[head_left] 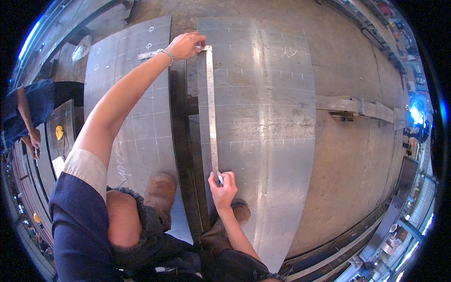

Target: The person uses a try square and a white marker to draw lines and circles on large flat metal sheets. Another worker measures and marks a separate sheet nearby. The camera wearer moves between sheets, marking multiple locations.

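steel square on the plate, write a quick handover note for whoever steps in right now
Left hand presses the corner of the steel square at the far end of the right metal plate.
Right hand pinches the square's near end, its grip closed on a small marker I cannot make out.
Done: several chalk lines and ticks already cross the plate.
Left: the line along the long blade seems not drawn yet.
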The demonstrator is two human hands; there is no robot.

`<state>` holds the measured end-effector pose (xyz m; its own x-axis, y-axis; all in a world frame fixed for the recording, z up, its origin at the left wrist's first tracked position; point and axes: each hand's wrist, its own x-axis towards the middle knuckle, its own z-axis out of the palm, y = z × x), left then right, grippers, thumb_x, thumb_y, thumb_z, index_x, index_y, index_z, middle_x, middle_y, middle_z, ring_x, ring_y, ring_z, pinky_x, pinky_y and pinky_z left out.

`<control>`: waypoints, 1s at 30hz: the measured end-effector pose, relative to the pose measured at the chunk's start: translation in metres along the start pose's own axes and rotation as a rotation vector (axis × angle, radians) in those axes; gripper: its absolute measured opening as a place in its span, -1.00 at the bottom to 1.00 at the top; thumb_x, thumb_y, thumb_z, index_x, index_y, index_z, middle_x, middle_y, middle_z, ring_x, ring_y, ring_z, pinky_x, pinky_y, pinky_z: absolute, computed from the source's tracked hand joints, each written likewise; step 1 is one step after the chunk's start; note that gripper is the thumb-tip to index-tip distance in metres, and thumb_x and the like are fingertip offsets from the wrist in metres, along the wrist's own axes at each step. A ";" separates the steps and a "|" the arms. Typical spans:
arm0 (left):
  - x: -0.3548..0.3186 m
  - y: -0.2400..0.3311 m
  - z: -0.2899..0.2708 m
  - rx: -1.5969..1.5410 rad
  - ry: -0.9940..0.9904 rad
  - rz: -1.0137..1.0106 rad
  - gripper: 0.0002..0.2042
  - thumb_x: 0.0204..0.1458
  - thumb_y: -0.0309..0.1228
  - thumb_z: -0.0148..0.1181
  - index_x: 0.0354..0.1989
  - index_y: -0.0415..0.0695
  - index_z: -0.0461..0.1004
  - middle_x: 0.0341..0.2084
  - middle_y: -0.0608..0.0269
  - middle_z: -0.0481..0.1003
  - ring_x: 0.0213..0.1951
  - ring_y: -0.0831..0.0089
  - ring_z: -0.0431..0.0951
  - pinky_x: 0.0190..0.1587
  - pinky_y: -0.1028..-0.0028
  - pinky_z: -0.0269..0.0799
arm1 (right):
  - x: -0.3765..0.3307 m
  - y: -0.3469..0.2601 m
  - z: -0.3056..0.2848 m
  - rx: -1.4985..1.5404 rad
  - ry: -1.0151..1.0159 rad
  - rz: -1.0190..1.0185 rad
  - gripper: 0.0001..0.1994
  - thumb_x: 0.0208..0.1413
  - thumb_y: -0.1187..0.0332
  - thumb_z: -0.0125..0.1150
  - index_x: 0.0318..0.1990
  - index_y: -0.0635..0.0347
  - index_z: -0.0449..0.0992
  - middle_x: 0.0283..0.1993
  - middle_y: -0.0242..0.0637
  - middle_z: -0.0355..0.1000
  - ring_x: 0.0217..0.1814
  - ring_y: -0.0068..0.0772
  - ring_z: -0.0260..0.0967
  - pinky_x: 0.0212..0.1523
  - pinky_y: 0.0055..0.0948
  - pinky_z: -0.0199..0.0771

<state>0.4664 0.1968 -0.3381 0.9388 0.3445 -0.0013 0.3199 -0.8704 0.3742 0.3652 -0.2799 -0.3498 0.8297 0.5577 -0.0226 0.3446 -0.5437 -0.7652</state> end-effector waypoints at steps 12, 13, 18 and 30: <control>0.005 -0.004 0.001 0.000 -0.018 -0.007 -0.81 -0.02 -0.45 0.28 -0.20 -0.06 0.52 -0.21 0.20 0.55 -0.09 0.16 0.55 -0.06 0.20 0.46 | 0.001 -0.003 -0.002 -0.027 -0.018 -0.003 -0.75 -0.03 0.34 0.43 -0.45 0.18 0.41 -0.40 -0.25 0.38 -0.48 -0.18 0.46 -0.49 -0.27 0.49; 0.005 -0.003 0.002 0.006 -0.014 -0.003 -0.81 -0.02 -0.45 0.29 -0.20 -0.06 0.52 -0.22 0.19 0.55 -0.09 0.15 0.55 -0.06 0.19 0.46 | 0.002 -0.003 -0.002 -0.027 -0.022 0.001 -0.75 -0.03 0.34 0.43 -0.45 0.18 0.41 -0.39 -0.25 0.38 -0.48 -0.17 0.46 -0.49 -0.26 0.49; 0.005 -0.005 0.001 0.033 -0.008 0.027 -0.81 -0.03 -0.46 0.29 -0.21 -0.06 0.51 -0.23 0.19 0.55 -0.10 0.14 0.55 -0.06 0.19 0.46 | 0.000 0.000 -0.001 -0.019 -0.029 0.003 -0.75 -0.03 0.35 0.43 -0.44 0.19 0.40 -0.39 -0.25 0.38 -0.47 -0.16 0.45 -0.49 -0.26 0.49; 0.005 -0.001 0.002 0.043 0.006 0.022 -0.81 -0.04 -0.44 0.30 -0.23 -0.14 0.51 -0.26 0.17 0.55 -0.12 0.11 0.57 -0.07 0.18 0.46 | 0.001 0.002 0.002 -0.001 0.034 -0.048 -0.76 -0.06 0.41 0.44 -0.46 0.23 0.41 -0.42 -0.26 0.35 -0.54 -0.29 0.37 -0.53 -0.37 0.40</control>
<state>0.4708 0.1990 -0.3400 0.9449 0.3272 0.0121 0.3046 -0.8922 0.3335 0.3657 -0.2798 -0.3528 0.8265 0.5618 0.0358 0.3848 -0.5175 -0.7643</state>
